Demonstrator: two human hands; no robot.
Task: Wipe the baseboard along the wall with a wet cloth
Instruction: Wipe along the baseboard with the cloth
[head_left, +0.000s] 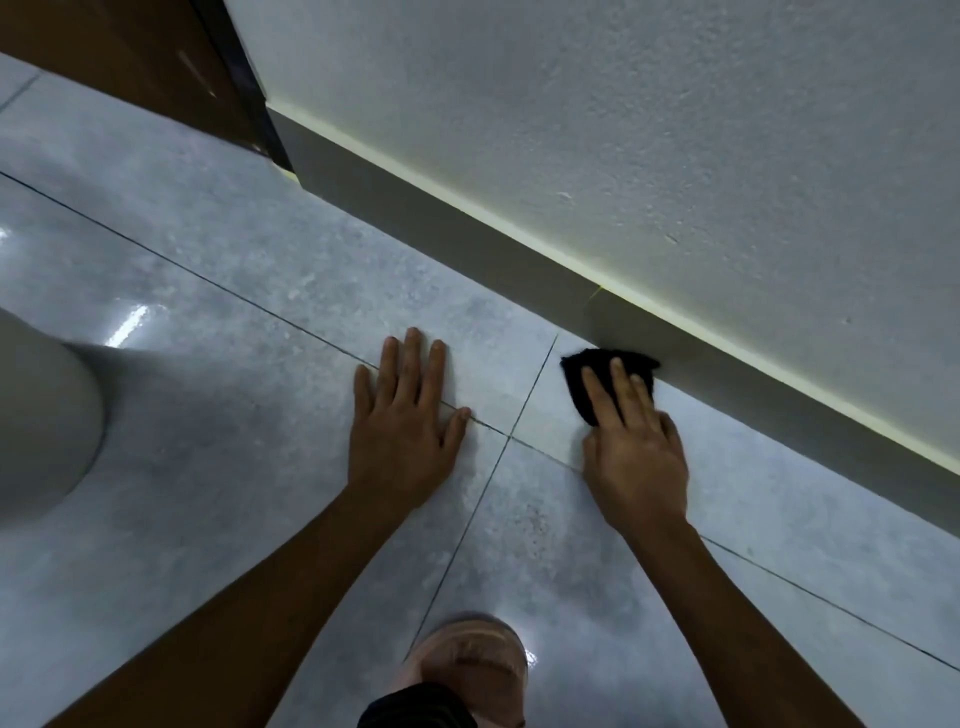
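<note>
Pressed flat under the right hand (631, 441), the black cloth (605, 382) is pinned by spread fingers rather than pinched, its far edge touching the foot of the grey baseboard (467, 228). The left hand (402, 415) lies open and empty on the floor tile (234, 291), just beside the cloth on the side away from the baseboard, taking the person's weight. To my eye the cloth sits more on the floor than on the board, so the stroke would do better with the fingertips tipped up, pushing the cloth against the board's face. Long passes along the baseboard toward the dark door frame (244, 88) look sensible, keeping off the rough white wall (623, 130) above it.
</note>
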